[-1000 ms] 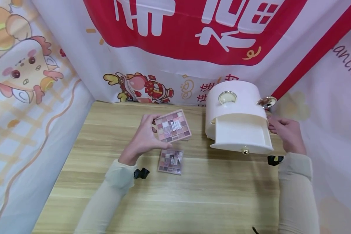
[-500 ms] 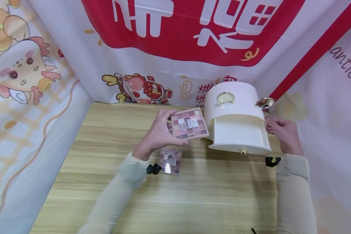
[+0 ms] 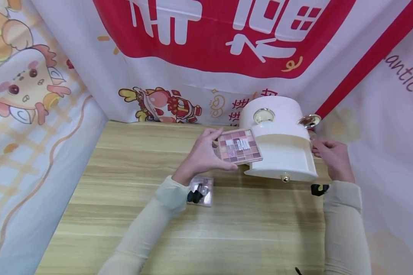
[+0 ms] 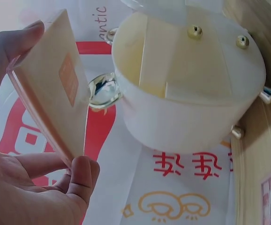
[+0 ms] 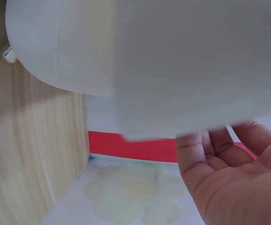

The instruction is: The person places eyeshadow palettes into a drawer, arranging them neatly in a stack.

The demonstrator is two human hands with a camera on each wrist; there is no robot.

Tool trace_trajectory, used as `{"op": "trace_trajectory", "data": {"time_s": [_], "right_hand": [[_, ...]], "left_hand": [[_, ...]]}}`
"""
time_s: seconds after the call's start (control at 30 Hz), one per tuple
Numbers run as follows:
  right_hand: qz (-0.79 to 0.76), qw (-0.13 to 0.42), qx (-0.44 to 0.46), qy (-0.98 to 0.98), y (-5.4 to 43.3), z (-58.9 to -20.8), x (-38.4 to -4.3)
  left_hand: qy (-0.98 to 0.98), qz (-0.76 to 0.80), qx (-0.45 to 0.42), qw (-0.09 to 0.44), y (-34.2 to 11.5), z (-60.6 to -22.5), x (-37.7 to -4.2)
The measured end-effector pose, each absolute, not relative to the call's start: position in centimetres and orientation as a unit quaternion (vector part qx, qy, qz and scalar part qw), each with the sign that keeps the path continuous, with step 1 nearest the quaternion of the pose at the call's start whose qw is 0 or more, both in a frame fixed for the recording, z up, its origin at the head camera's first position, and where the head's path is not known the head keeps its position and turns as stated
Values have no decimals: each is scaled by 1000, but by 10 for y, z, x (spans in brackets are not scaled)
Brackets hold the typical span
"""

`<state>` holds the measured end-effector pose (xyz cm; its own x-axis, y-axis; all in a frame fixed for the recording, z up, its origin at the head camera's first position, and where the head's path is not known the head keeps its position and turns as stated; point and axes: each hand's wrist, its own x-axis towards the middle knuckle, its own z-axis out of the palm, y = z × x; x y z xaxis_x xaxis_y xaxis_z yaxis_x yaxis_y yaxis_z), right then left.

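Observation:
My left hand (image 3: 208, 154) grips a square eyeshadow palette (image 3: 240, 146) by its edges, thumb on one side and fingers on the other. Its coloured pans face up in the head view; the left wrist view shows the pale back of the palette (image 4: 56, 84). It overlaps the left side of a white desktop organizer (image 3: 272, 112) whose lower drawer (image 3: 283, 156) is pulled out. Beside the organizer's right side is my right hand (image 3: 334, 158), fingers loosely bent with their tips right at the wall. The right wrist view partly hides those fingers (image 5: 215, 150) behind the white drawer.
A second eyeshadow palette (image 3: 206, 187) lies on the wooden table (image 3: 227, 236), partly covered by the left wrist's black camera. Gold-rimmed round ears (image 3: 264, 115) stick out from the organizer's top. Printed cloth (image 3: 206, 61) hangs behind and at both sides.
My left hand has carried the palette rightward from above the second palette to the organizer's left side. The right hand stays at the organizer, and the drawer remains out.

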<state>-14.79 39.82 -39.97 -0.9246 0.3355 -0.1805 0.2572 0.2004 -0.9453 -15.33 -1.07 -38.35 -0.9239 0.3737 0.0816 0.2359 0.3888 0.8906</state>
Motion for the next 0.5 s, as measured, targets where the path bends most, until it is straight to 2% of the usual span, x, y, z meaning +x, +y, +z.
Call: {"op": "trace_trajectory", "data": {"time_s": [0.5], "right_hand": [[564, 12, -199, -801, 397, -400, -148]], "left_hand": [[822, 526, 188, 111, 32, -384, -154]]}}
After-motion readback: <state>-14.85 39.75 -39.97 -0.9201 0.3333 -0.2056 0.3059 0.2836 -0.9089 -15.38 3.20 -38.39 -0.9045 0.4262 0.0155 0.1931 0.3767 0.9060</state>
